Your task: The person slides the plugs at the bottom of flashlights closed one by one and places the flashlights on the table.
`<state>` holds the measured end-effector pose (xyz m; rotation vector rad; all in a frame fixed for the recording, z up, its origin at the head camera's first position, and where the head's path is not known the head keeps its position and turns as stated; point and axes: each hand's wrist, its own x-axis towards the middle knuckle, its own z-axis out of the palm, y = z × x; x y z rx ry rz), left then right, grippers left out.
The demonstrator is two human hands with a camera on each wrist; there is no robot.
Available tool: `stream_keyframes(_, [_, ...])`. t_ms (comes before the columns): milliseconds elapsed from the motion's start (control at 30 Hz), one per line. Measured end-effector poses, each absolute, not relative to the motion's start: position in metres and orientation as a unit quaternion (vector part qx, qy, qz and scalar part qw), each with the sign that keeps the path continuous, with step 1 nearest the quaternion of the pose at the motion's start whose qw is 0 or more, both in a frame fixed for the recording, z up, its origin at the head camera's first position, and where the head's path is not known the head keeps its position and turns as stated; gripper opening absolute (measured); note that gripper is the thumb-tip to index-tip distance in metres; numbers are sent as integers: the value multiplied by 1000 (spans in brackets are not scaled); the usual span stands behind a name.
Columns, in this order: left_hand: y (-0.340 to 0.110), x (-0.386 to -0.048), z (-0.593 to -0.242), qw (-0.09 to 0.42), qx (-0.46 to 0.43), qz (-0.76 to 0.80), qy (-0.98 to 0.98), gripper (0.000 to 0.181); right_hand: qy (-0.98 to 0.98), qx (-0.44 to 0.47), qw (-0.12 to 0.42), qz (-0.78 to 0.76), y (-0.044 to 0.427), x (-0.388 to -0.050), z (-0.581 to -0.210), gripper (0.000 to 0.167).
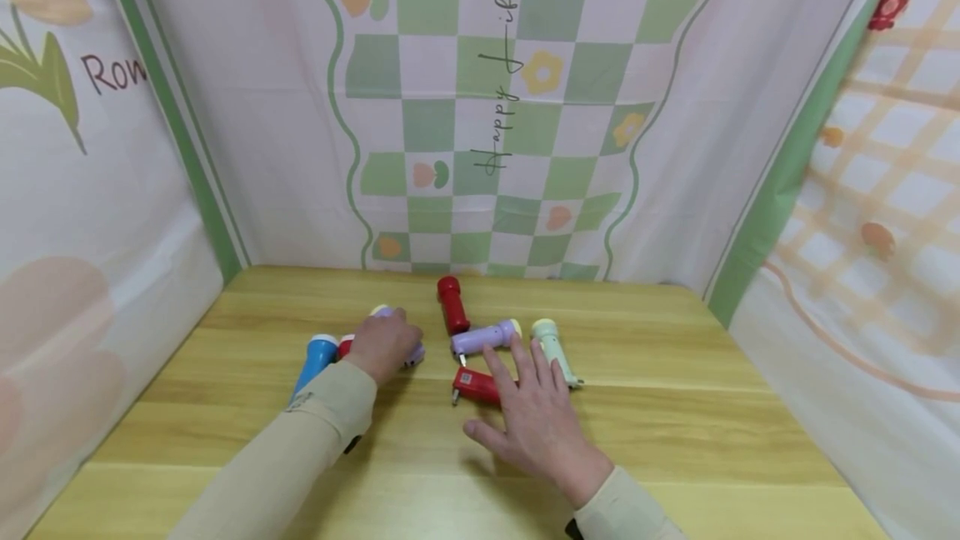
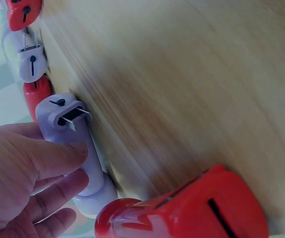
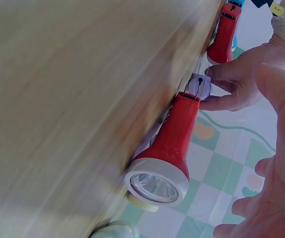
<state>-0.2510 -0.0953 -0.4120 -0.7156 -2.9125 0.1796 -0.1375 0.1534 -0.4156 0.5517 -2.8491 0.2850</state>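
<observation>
My left hand pinches a purple flashlight whose two plug prongs stick out at its end. In the left wrist view the thumb lies across its body. A red flashlight lies close beside it, mostly behind the left hand in the head view. My right hand, fingers spread, is over another red flashlight and partly hides it. The right wrist view shows that flashlight with its white-rimmed lens, apart from the fingers. Near the fingertips lie a second purple flashlight and a mint green one.
A blue flashlight lies on the left, partly behind the left sleeve. Farther back is a dark red flashlight. The wooden table is bounded by printed cloth walls at the back and both sides.
</observation>
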Motion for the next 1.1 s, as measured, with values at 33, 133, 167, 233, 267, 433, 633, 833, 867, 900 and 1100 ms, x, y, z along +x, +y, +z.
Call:
stream_keyframes(33, [-95,-251,-412,70,-238,61,-967,24,-971,188,111,97,154,-137,-415,99])
stream_keyframes(133, [-94,-249,-410,68,-240,67,-966,24,-971,189,108,97,154,-137,-415,100])
stream_keyframes(167, [-94,-249,-410,68,-241,67,-966,23,-971,189,106,96,154,-137,-414,100])
stream_keyframes(233, [-93,-249,-409,67,-242,73,-965,23,-972,189,105,94,154,-137,-414,100])
stream_keyframes(267, [-93,-248,-409,65,-243,75,-965,22,-972,189,107,94,153,-137,-414,100])
stream_keyframes(433, [-92,-248,-409,64,-247,80,-964,22,-972,187,109,95,153,-136,-414,100])
stream_keyframes(633, [-92,-249,-410,65,-258,79,-961,19,-972,186,110,95,153,-136,-414,100])
stream_keyframes(833, [-90,-249,-411,45,-269,104,-956,20,-970,188,122,91,153,-135,-414,98])
stream_keyframes(867, [-90,-248,-410,42,-271,104,-956,20,-970,189,123,91,153,-135,-414,98])
stream_keyframes(900, [-89,-248,-410,39,-275,103,-955,19,-970,189,125,91,153,-135,-414,97])
stream_keyframes(1100, [-88,-241,-406,37,-296,91,-950,20,-968,193,127,96,152,-134,-414,97])
